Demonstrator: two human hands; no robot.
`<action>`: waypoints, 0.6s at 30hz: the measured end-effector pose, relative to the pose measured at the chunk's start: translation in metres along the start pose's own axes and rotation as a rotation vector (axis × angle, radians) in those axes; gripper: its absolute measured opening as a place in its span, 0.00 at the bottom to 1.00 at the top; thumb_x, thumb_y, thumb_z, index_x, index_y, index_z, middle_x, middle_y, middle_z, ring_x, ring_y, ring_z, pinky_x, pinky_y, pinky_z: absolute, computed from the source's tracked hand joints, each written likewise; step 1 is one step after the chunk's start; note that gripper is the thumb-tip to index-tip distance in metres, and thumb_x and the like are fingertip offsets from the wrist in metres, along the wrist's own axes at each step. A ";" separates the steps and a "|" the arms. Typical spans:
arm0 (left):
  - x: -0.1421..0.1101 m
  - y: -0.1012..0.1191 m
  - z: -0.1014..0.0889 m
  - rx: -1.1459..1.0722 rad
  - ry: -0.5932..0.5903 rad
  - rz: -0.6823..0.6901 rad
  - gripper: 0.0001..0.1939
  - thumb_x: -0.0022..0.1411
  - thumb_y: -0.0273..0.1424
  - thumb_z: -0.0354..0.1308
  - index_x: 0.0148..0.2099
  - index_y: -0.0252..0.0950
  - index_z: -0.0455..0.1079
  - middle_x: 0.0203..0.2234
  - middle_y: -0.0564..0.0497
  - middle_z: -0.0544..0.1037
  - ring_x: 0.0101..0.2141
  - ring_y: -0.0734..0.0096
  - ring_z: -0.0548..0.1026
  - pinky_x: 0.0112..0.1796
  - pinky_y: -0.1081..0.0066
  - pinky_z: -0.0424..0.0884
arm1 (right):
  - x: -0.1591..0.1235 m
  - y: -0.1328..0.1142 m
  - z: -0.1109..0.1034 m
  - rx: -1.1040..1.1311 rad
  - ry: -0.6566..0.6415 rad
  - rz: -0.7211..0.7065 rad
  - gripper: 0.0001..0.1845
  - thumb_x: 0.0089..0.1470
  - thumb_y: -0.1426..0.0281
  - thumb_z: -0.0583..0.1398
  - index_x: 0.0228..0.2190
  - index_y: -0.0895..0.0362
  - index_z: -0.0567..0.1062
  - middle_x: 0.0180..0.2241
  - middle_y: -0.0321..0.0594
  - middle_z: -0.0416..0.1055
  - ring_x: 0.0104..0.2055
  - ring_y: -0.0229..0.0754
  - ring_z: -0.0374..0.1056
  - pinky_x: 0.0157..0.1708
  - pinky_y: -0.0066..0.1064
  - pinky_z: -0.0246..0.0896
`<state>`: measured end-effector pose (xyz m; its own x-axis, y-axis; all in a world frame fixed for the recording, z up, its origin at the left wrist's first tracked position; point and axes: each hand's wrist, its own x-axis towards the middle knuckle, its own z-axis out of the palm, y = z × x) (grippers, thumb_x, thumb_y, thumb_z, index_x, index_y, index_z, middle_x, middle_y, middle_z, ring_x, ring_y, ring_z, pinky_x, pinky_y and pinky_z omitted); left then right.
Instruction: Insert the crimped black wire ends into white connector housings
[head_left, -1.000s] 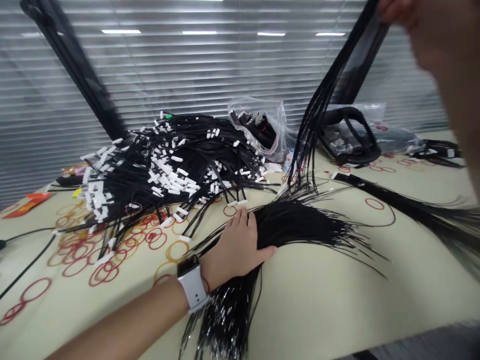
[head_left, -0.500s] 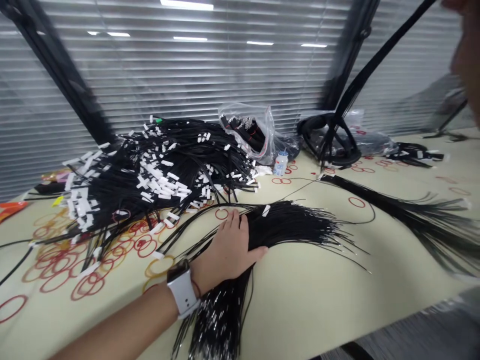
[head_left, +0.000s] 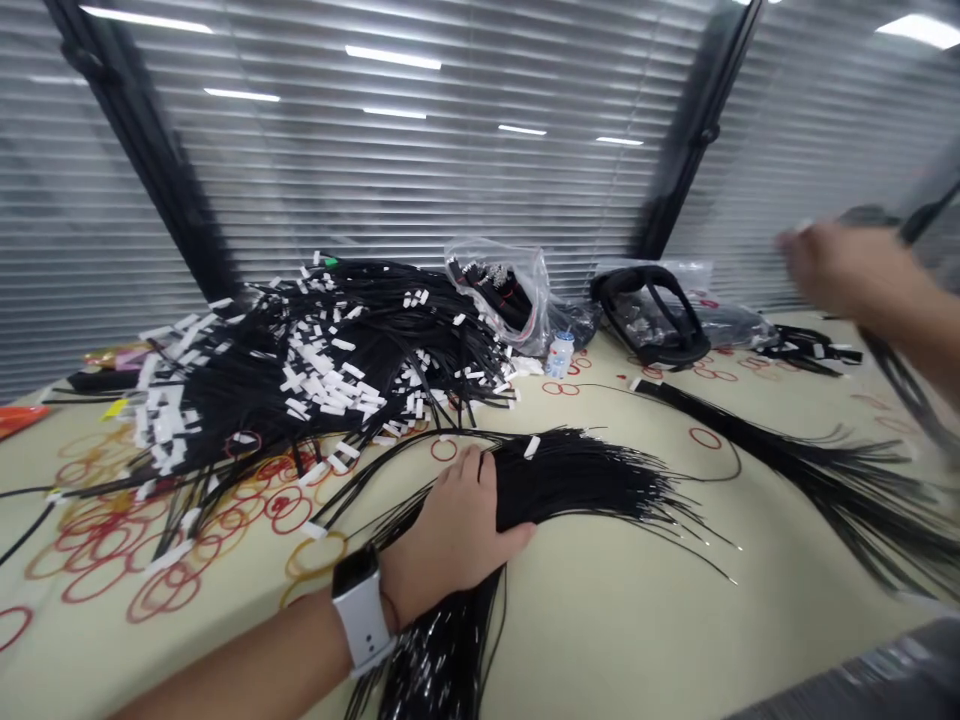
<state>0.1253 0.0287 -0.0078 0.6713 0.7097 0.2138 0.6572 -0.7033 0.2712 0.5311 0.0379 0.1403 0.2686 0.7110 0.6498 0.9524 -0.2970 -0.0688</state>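
My left hand (head_left: 456,525), with a white watch on the wrist, lies flat with its fingers stretched over a fanned bundle of black wires (head_left: 592,480) on the table. It presses the bundle down where the wires narrow. My right hand (head_left: 840,265) is raised at the far right and blurred by motion. It looks closed on a thin bunch of black wires (head_left: 907,385) that trails down below the wrist. A second long bundle of black wires (head_left: 832,475) lies on the table under that hand.
A big heap of black wires with white tags (head_left: 300,370) fills the back left. Red and orange rubber bands (head_left: 150,540) are scattered in front of it. Plastic bags with parts (head_left: 510,285), a small white bottle (head_left: 559,352) and a black looped cable (head_left: 649,315) sit at the back.
My right hand has come down from high at the top right to the far right, carrying the wire bunch off the middle of the table. My left hand stays on the fanned bundle.
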 end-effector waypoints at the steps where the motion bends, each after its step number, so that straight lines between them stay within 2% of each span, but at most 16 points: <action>1: -0.001 0.000 0.001 0.016 0.016 0.005 0.35 0.55 0.46 0.52 0.57 0.24 0.58 0.54 0.30 0.65 0.54 0.45 0.62 0.52 0.54 0.61 | -0.004 0.001 0.017 -0.021 -0.116 0.000 0.16 0.61 0.64 0.48 0.42 0.56 0.71 0.45 0.41 0.67 0.45 0.41 0.66 0.41 0.34 0.64; 2: -0.002 0.001 0.001 0.034 0.033 0.013 0.36 0.55 0.46 0.52 0.57 0.24 0.57 0.53 0.31 0.65 0.53 0.45 0.63 0.51 0.54 0.62 | -0.011 0.000 0.034 -0.031 -0.210 -0.010 0.15 0.59 0.64 0.53 0.44 0.60 0.69 0.44 0.43 0.67 0.42 0.40 0.67 0.40 0.37 0.65; 4: -0.005 0.002 0.001 0.077 0.072 0.039 0.37 0.54 0.46 0.53 0.58 0.23 0.55 0.52 0.31 0.66 0.52 0.46 0.64 0.50 0.53 0.62 | -0.028 -0.013 0.068 -0.024 -0.329 -0.079 0.18 0.56 0.64 0.56 0.46 0.61 0.67 0.45 0.46 0.66 0.43 0.41 0.66 0.41 0.38 0.65; 7: -0.009 0.004 0.000 0.154 0.133 0.112 0.38 0.54 0.48 0.53 0.58 0.25 0.55 0.50 0.32 0.67 0.49 0.46 0.66 0.48 0.53 0.63 | -0.051 -0.055 0.099 0.044 -0.396 -0.259 0.19 0.56 0.64 0.56 0.48 0.58 0.67 0.50 0.47 0.63 0.48 0.44 0.63 0.47 0.40 0.61; 10: -0.011 0.007 -0.005 0.237 0.186 0.237 0.30 0.57 0.48 0.50 0.51 0.27 0.62 0.47 0.35 0.69 0.46 0.50 0.68 0.43 0.56 0.65 | -0.065 -0.118 0.101 0.164 -0.459 -0.515 0.19 0.57 0.62 0.55 0.49 0.55 0.65 0.51 0.46 0.61 0.49 0.44 0.62 0.48 0.42 0.60; 11: -0.011 0.009 -0.007 0.264 0.196 0.297 0.26 0.59 0.47 0.48 0.47 0.28 0.65 0.44 0.37 0.71 0.43 0.53 0.69 0.40 0.59 0.66 | -0.068 -0.140 0.098 0.201 -0.477 -0.588 0.21 0.57 0.62 0.55 0.50 0.57 0.64 0.51 0.46 0.62 0.50 0.45 0.62 0.48 0.44 0.60; 13: -0.013 0.013 -0.012 0.312 0.201 0.435 0.19 0.63 0.43 0.44 0.38 0.33 0.68 0.37 0.45 0.73 0.35 0.61 0.71 0.34 0.64 0.65 | -0.076 -0.182 0.095 0.248 -0.543 -0.699 0.18 0.57 0.61 0.54 0.45 0.58 0.68 0.46 0.44 0.66 0.46 0.42 0.64 0.45 0.42 0.61; 16: -0.018 0.018 -0.019 0.360 0.227 0.645 0.17 0.66 0.33 0.40 0.31 0.36 0.67 0.30 0.52 0.73 0.27 0.71 0.70 0.27 0.69 0.61 | -0.090 -0.229 0.102 0.269 -0.662 -0.786 0.15 0.57 0.62 0.55 0.40 0.60 0.70 0.40 0.41 0.69 0.40 0.39 0.67 0.40 0.37 0.65; 18: -0.023 0.017 -0.024 0.409 0.351 0.710 0.15 0.64 0.26 0.42 0.27 0.35 0.65 0.25 0.52 0.72 0.24 0.72 0.69 0.24 0.69 0.58 | -0.100 -0.246 0.109 0.296 -0.707 -0.809 0.14 0.57 0.63 0.55 0.39 0.60 0.70 0.38 0.40 0.69 0.37 0.37 0.67 0.37 0.34 0.66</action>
<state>0.1130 0.0016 0.0148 0.8672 0.0253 0.4974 0.2422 -0.8941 -0.3768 0.2854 0.1096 0.0098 -0.5153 0.8569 0.0136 0.8551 0.5151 -0.0591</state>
